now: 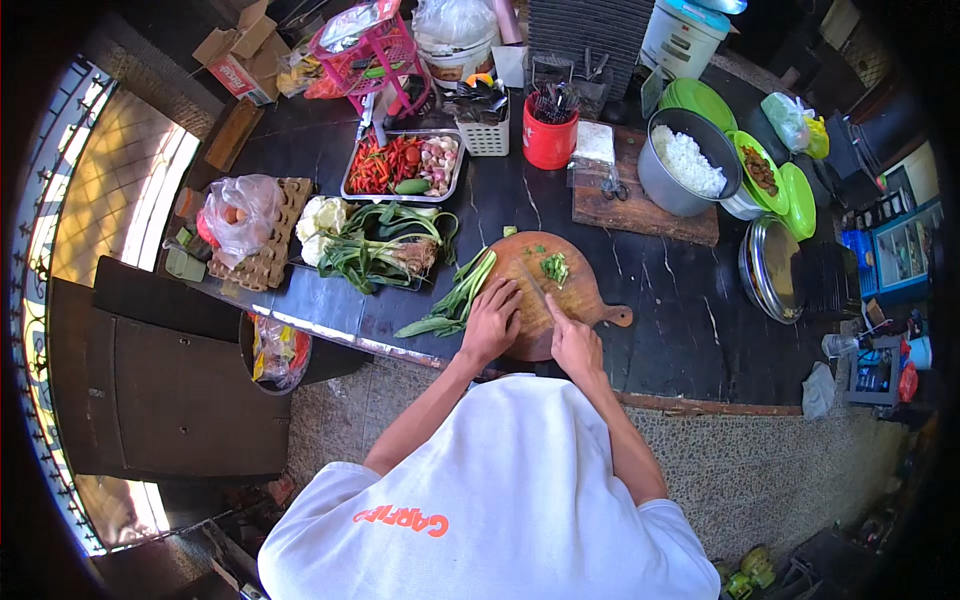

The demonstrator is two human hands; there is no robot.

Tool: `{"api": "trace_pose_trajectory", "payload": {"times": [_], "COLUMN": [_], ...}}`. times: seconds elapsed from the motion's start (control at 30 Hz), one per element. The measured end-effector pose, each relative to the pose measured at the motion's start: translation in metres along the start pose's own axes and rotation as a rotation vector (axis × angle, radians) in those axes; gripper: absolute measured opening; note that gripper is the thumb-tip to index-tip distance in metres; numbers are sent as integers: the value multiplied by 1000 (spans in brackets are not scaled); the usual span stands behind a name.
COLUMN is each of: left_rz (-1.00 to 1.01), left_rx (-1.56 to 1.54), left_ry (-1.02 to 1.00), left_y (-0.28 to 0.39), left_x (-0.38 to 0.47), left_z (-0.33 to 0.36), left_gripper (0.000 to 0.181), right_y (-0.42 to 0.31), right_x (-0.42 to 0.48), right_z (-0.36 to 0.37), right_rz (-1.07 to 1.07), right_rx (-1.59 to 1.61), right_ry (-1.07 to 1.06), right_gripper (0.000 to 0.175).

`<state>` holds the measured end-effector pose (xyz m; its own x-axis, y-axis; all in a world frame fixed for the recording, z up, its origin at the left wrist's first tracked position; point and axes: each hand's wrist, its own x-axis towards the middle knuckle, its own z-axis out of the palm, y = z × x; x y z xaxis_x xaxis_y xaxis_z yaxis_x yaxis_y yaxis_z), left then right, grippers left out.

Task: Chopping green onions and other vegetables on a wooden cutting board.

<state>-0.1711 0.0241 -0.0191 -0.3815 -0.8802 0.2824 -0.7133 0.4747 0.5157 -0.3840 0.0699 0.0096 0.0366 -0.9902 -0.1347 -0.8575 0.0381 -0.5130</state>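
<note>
A round wooden cutting board with a short handle lies before me near the counter's front edge. My right hand grips a kitchen knife, its blade pointing up and left over the board. My left hand rests on the board's left side, fingers spread against a bunch of green stalks and leaves; whether the fingers hold it I cannot tell. A small heap of chopped greens sits on the board beyond the blade, with a few bits beside it. A small pale green piece lies at the far rim.
Left stand leafy greens with roots, cauliflower, an egg carton and a metal tray of chillies and shallots. Behind right, a pot of rice stands on a wooden board; a lidded metal bowl is farther right.
</note>
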Motion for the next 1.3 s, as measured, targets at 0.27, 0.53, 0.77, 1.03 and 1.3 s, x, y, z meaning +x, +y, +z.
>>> {"api": "trace_pose_trajectory", "payload": {"times": [0.27,0.53,0.77,1.03,1.3], "left_rz": [-13,-268,-283,-270,-253], "left_rx": [-54,117,146,177,-47], "left_ry": [102,220,134,141,157], "left_y": [-7,-53,-55,-47,-19], "left_x": [11,26,32,37,19], "left_z": [-20,-35,-35,-50,-44], "left_gripper": [30,23,18,14,15], "right_y": [4,15,19,20,21], "right_x": [6,15,15,14,15], "right_z": [-4,9,12,13,11], "right_rz": [46,1,-8,-11,-27], "right_rx": [-21,88,143,154,154], "right_ry": [34,175,184,217,186], "right_gripper": [62,55,51,51,51]}}
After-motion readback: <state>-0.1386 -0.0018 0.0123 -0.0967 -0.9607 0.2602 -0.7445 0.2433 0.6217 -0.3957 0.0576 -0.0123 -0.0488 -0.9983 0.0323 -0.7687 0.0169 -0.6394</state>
